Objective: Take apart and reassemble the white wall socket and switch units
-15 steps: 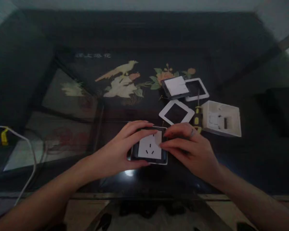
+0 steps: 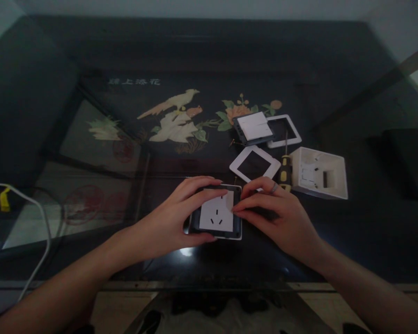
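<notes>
so, the left hand [image 2: 181,211] grips the socket [image 2: 216,215] by its upper and lower edges; the right hand [image 2: 282,218], fingertips pinched together, meets its right side. outward, beyond the right hand, lie a white frame [image 2: 235,165], a screwdriver [image 2: 284,174] and an open box [image 2: 339,174] on the desk [image 2: 90,260].

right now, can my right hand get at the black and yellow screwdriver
Probably yes: your right hand, fingertips at the dark-edged white socket, is just nearer you than the screwdriver, and nothing visibly lies on its handle. The open white plastic box close beside it may crowd the grip.
</notes>
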`<state>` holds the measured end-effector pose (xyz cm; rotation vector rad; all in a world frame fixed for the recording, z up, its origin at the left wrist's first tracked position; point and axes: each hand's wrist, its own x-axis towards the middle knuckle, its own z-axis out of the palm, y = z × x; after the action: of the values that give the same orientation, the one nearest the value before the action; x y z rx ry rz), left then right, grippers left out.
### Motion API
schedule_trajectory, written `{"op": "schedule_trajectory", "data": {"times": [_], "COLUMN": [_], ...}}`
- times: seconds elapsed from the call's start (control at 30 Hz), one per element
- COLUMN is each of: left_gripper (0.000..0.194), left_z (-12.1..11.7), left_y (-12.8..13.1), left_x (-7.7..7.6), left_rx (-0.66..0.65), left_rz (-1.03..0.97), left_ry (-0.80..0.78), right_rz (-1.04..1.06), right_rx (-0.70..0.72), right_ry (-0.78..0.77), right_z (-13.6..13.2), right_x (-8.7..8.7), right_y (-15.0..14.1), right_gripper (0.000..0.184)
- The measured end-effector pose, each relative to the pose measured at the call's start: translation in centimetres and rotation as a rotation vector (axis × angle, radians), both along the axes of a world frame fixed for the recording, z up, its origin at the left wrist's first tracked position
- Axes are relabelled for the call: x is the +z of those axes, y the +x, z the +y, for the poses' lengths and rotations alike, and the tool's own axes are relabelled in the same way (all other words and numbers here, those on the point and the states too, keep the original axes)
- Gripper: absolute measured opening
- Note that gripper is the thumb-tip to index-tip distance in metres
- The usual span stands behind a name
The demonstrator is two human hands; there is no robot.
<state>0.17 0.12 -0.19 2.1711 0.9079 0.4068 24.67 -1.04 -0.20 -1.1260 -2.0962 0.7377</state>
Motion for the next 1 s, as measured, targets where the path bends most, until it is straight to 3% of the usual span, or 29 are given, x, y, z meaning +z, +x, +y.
{"op": "schedule_trajectory", "data": {"times": [0.17,0.37,0.47,0.57,0.67,0.83,1.0], "left_gripper": [0.07,0.078,0.088,0.095,0.099,0.099,0.096], "left_z": [-0.1,-0.4,-0.6,-0.7,-0.7,-1.0,-1.1], "left_y": [-0.2,0.1,0.1,0.1,0.1,0.4,1.2], "left_x": [-0.1,0.2,-0.2,-1.0,-1.8,-2.5,-2.6], "left_rx": [-0.003,-0.012,-0.012,0.021,0.051,0.047,0.049], "left_rz": [0.008,0.023,0.046,0.052,0.039,0.041,0.034], "left_ry": [-0.003,-0.01,-0.022,-0.013,0.009,0.089,0.214], "right_rz": [-0.016,-0.35,-0.533,-0.665,-0.811,-0.939,-0.932], "right_rx": [-0.042,-0.09,-0.078,-0.038,-0.077,-0.102,-0.043], "right_ry": [0.047,0.369,0.288,0.209,0.227,0.347,0.423], "right_z": [0.2,1.7,2.1,1.7,1.2,1.4,2.4], "right_x": [0.8,2.6,3.0,2.5,1.4,-0.1,-0.1], "right_y": [0.1,4.2,6.8,7.4,6.5,5.1,5.2], "right_gripper": [0.007,0.016,0.023,0.034,0.043,0.029,0.024]}}
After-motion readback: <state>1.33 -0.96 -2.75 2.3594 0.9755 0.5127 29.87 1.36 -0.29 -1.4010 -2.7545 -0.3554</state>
